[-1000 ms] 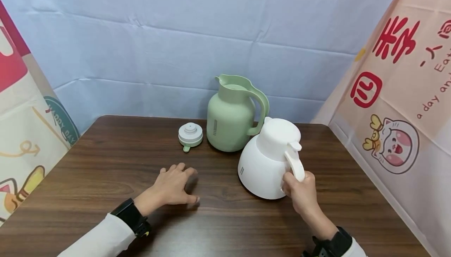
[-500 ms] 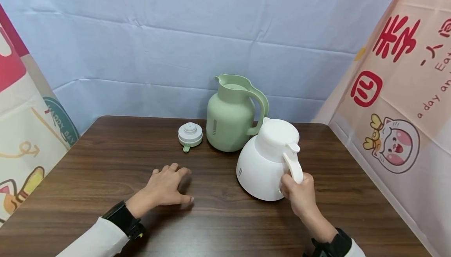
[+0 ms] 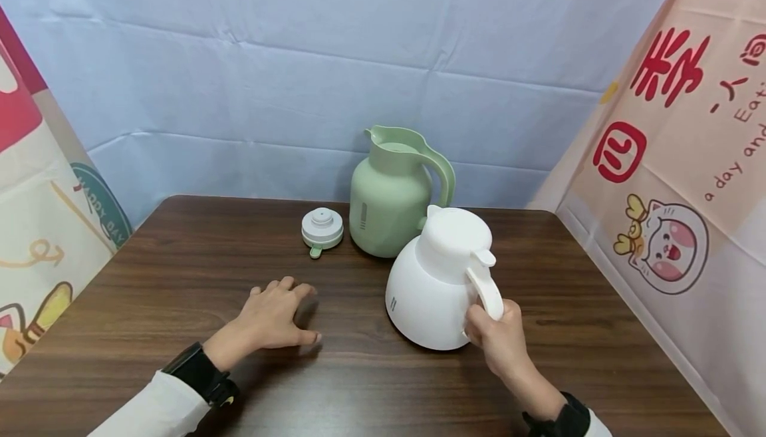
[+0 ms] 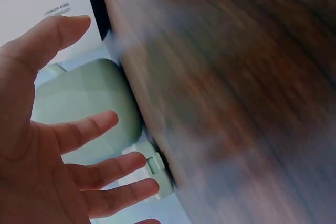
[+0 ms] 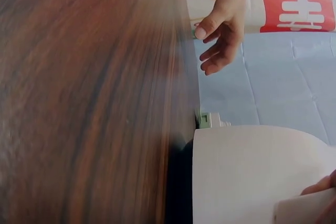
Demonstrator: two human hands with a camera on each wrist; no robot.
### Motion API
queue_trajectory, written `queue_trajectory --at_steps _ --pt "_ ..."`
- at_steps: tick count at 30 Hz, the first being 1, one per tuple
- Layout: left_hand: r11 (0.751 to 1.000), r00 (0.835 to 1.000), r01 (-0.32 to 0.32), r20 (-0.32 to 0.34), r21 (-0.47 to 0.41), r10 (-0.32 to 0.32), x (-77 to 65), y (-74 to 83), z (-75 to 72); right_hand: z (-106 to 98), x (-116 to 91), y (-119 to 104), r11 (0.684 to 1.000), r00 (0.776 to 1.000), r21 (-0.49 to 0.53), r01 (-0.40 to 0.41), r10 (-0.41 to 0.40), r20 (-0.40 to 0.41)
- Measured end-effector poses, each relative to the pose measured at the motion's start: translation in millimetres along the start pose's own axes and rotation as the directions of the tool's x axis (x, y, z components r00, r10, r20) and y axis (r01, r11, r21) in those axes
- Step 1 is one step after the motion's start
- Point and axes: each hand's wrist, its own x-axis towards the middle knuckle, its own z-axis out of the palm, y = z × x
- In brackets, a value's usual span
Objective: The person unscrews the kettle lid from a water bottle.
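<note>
A white insulated jug (image 3: 427, 297) with a rounded body and a closed top stands upright at the centre right of the head view. My right hand (image 3: 501, 338) grips its handle (image 3: 486, 291), thumb on the near side. In the left wrist view, its dark base shows close to the tabletop; whether it touches is unclear. My left hand (image 3: 269, 317) hovers over the table to the left, fingers spread and holding nothing. Behind the white jug is a green insulated jug (image 3: 387, 207), its handle partly hidden. A white and green stopper (image 3: 322, 227) lies beside the green jug.
The brown wooden table (image 3: 179, 257) has its far edge against a pale blue cloth backdrop (image 3: 251, 84). A printed cloth (image 3: 646, 211) hangs along the right side, with another printed cloth (image 3: 54, 224) on the left.
The white jug has shifted left and slightly nearer in my right hand, covering more of the green jug's handle. My left hand has drawn back a little to the left.
</note>
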Motion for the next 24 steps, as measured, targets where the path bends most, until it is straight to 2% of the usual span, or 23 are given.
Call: queue_trajectory --at_steps 11,24 --pt "1.0 1.0 0.015 -0.016 -0.02 -0.016 -7.5 -11.1 -3.9 12 2 1 0.998 0.999 0.065 -0.004 0.001 0.049" --pt "0.998 0.998 0.049 -0.025 -0.045 -0.05 -17.4 -25.1 -9.3 28 5 4 0.996 0.994 0.091 -0.016 0.006 0.11"
